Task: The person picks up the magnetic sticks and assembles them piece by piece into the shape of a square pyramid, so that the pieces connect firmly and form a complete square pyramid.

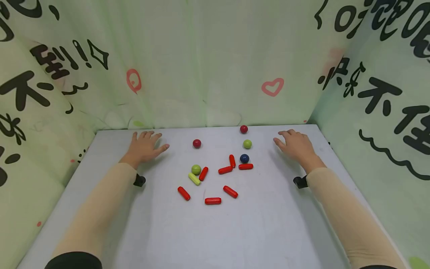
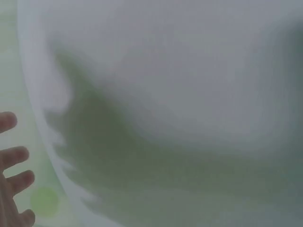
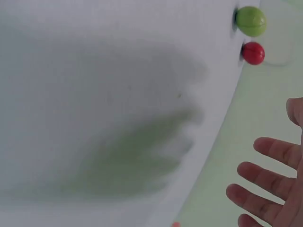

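Observation:
My left hand [image 1: 144, 146] hovers over the far left of the white table, fingers spread and holding nothing. On the far right my right hand [image 1: 296, 145] is likewise spread and holds nothing; the green ball [image 1: 247, 144] and the far red ball [image 1: 243, 129] lie nearest to it. Another red ball [image 1: 196, 143] is to the right of my left hand. Mid-table sit a dark blue ball [image 1: 244, 158] and a second green ball [image 1: 196, 169]. Around them lie several red cylinders, one of them a front red cylinder [image 1: 213, 201], and a yellow-green cylinder [image 1: 194, 179].
The white table [image 1: 268, 228] ends at a back edge against a pale green curtain [image 1: 201, 67] with drawn letters and a red heart [image 1: 273, 87]. Similar curtains hang at both sides. Each wrist wears a black camera, such as the left one [image 1: 139, 181].

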Demonstrator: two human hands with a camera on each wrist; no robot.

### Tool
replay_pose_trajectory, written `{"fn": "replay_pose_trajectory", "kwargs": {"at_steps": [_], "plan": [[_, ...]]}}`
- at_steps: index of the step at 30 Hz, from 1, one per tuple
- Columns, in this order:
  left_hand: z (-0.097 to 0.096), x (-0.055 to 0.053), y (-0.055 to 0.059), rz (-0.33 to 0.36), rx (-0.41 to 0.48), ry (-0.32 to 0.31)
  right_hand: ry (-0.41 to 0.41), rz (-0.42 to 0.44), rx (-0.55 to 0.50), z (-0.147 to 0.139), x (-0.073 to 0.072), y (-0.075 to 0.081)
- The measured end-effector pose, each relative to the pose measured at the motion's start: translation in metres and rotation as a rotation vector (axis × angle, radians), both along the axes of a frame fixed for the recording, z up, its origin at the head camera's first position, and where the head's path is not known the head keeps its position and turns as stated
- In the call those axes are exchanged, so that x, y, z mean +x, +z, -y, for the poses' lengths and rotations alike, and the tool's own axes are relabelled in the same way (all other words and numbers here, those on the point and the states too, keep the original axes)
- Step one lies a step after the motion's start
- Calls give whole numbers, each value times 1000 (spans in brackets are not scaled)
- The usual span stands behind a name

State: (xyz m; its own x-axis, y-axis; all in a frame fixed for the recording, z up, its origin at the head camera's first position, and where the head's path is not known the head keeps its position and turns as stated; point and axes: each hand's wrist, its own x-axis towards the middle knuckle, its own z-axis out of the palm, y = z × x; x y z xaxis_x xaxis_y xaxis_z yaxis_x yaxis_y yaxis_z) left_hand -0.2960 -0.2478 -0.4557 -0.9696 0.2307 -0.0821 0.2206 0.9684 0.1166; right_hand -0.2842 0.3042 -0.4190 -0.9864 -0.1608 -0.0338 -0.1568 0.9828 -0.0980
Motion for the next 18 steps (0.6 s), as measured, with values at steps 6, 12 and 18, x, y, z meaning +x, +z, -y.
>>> {"fn": "replay_pose_trajectory", "kwargs": {"at_steps": [6,12,18], "plan": [[-20,8,-1,-32,-27,-45,65,3,45,23,17,3],[-45,18,-1,-37,-28,-111,105,-9,30,44,44,2],[-66,33,5,137,209,-208,177,17,-13,73,69,-2]]}}
